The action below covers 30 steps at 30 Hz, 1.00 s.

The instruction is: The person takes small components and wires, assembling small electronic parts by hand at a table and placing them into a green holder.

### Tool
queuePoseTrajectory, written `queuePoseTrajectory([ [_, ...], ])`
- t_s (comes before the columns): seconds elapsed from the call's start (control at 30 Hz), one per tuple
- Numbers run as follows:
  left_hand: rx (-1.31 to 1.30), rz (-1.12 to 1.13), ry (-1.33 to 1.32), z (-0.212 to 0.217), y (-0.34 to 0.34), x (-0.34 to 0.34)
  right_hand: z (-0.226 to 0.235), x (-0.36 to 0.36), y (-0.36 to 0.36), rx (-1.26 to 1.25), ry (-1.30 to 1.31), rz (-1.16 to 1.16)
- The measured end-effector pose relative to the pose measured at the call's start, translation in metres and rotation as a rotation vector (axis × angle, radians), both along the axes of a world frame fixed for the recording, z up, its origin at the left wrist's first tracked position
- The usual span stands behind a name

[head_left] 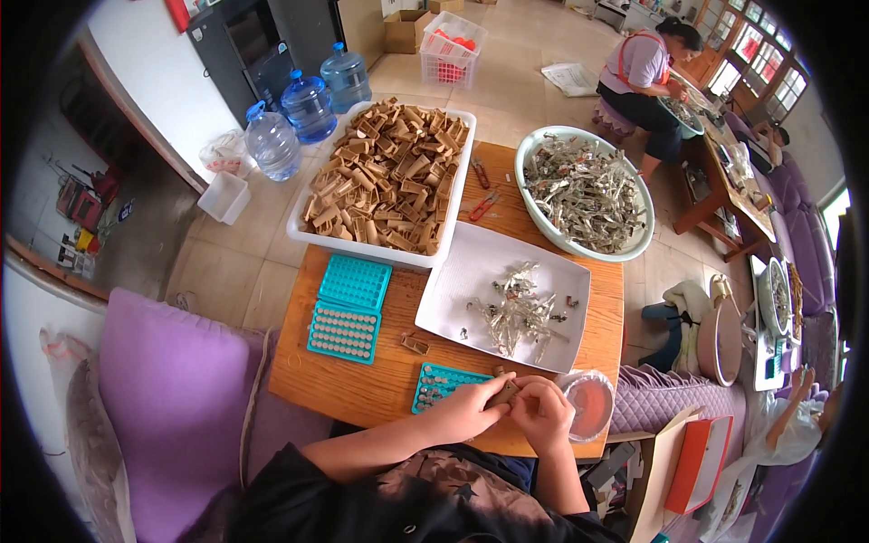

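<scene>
From the head view, the left hand (469,409) and right hand (543,412) meet at six o'clock over the near edge of the wooden surface (380,380), fingers of both pinched narrow around a small tan block (504,393). A teal tray (436,384) lies at nine o'clock, touching the left hand, a white tray (471,262) of metal clips at twelve, and a round pink-filled container (590,404) just at three.

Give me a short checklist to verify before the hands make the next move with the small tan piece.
1. Tan piece held by both the left hand and the right hand: ok.
2. Teal tray close beside the left hand: ok.
3. White tray of metal clips within reach ahead: ok.
4. Round container near the right hand, upright: ok.
5. Clip already fitted in the piece: cannot tell.
</scene>
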<state>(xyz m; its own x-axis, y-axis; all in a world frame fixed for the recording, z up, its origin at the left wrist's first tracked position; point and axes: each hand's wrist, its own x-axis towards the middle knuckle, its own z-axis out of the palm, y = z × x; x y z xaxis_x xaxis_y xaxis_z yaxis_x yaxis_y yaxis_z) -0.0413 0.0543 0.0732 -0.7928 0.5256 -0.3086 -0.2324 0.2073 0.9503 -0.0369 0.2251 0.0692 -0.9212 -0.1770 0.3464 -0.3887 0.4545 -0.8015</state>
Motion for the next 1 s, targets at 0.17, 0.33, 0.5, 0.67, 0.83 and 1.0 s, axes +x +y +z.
queuePoseTrajectory([
  [0.17, -0.108, -0.037, 0.120, -0.007, 0.006, -0.009, -0.008, -0.003, 0.007, 0.070, -0.006, -0.008],
  [0.33, 0.029, -0.159, 0.072, 0.017, 0.008, -0.027, 0.022, -0.014, 0.035, -0.055, -0.161, 0.167],
  [0.5, 0.186, -0.159, 0.555, 0.053, -0.016, -0.077, 0.027, -0.024, 0.093, -0.516, -0.357, 0.077],
  [0.67, -0.610, 0.396, 1.118, 0.044, -0.100, -0.206, -0.040, -0.052, 0.215, -1.032, -0.132, -0.459],
  [0.83, -1.030, 0.244, 1.262, 0.002, -0.170, -0.279, -0.164, -0.049, 0.303, -1.207, -0.653, -0.760],
  [1.0, -1.105, 0.097, 1.291, -0.010, -0.171, -0.291, -0.205, -0.052, 0.314, -1.131, -0.881, -0.891],
])
